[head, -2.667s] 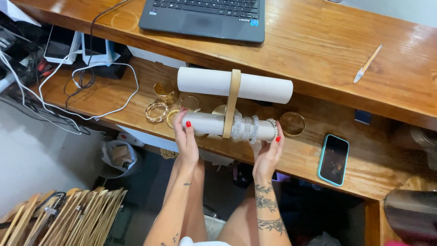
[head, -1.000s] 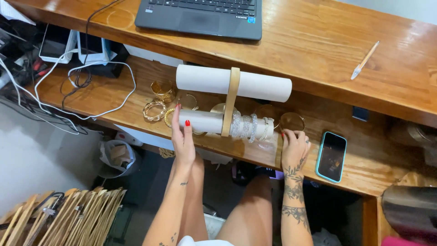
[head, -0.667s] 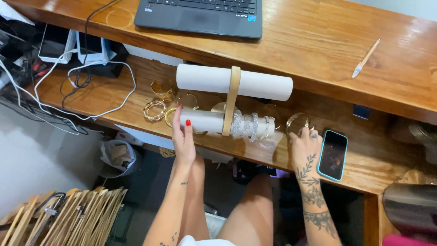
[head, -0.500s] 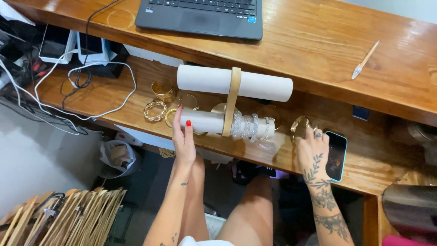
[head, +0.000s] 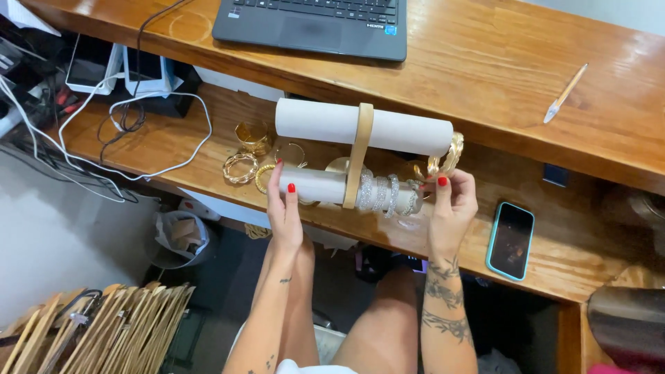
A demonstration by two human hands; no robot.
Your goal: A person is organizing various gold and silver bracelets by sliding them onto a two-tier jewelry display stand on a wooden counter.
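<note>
A two-tier bracelet stand (head: 360, 149) with white padded rolls sits on the lower wooden shelf (head: 173, 149). The lower roll (head: 318, 185) carries several silver sparkly bracelets (head: 384, 194). My left hand (head: 284, 208) rests against the lower roll's left end. My right hand (head: 450, 204) holds a gold bracelet (head: 449, 156) at the right end of the rolls, fingers pinched on it. Several gold bracelets (head: 242, 166) lie loose on the shelf left of the stand.
A laptop (head: 312, 21) and a pen (head: 564, 93) lie on the upper desk. A phone (head: 509, 239) lies at the shelf's right. White cables (head: 138, 131) and chargers crowd the left. Wooden hangers (head: 104, 325) and a bin (head: 180, 235) are below.
My right hand left the roll's end, reached right toward the phone, picked up a gold bracelet and brought it back to the stand's right end. The left hand stayed put.
</note>
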